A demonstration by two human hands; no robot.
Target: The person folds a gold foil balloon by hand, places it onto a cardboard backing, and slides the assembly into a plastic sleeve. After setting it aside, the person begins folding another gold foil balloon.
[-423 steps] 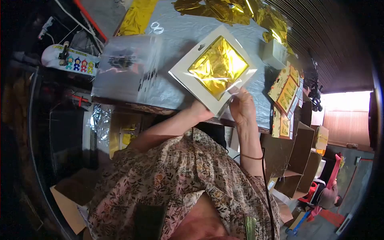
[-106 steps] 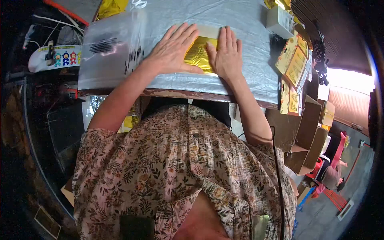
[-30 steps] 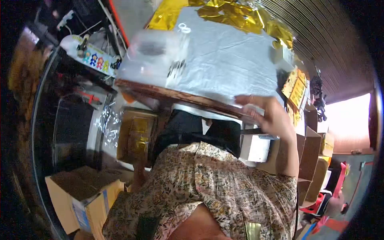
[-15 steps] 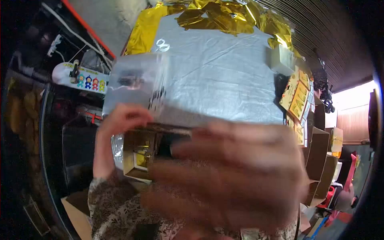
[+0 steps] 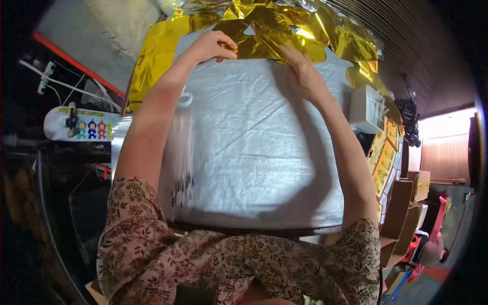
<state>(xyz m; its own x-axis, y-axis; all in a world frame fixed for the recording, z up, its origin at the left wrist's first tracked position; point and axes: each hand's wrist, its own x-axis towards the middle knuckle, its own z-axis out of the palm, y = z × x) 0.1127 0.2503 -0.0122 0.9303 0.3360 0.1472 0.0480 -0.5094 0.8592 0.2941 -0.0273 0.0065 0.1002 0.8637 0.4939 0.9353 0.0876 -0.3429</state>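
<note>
Both hands are stretched out to the far side of the silver-covered table [image 5: 249, 168], at the crumpled gold foil sheet [image 5: 264, 33]. My left hand [image 5: 212, 47] has its thumb and fingers closed on the foil's near edge, where a small orange-brown fold shows. At the same edge, further right, my right hand [image 5: 301, 66] has its fingertips on the foil, the thumb side low and slightly blurred. Between the hands the foil's edge runs nearly straight. A pair of white loops [image 5: 186, 99], like scissor handles, lies beside my left forearm, which partly hides them.
Clear plastic film [image 5: 178, 173] lies along the table's left side. A white plastic bin [image 5: 367, 109] stands at the right edge, above a yellow lettered board [image 5: 385, 162]. Cardboard boxes [image 5: 399, 203] are stacked to the right. A decorated skateboard [image 5: 81, 123] is at left.
Both hands have moved from close to my body to the gold foil at the far side. My view has shifted, and the open box below the table's near edge is out of sight.
</note>
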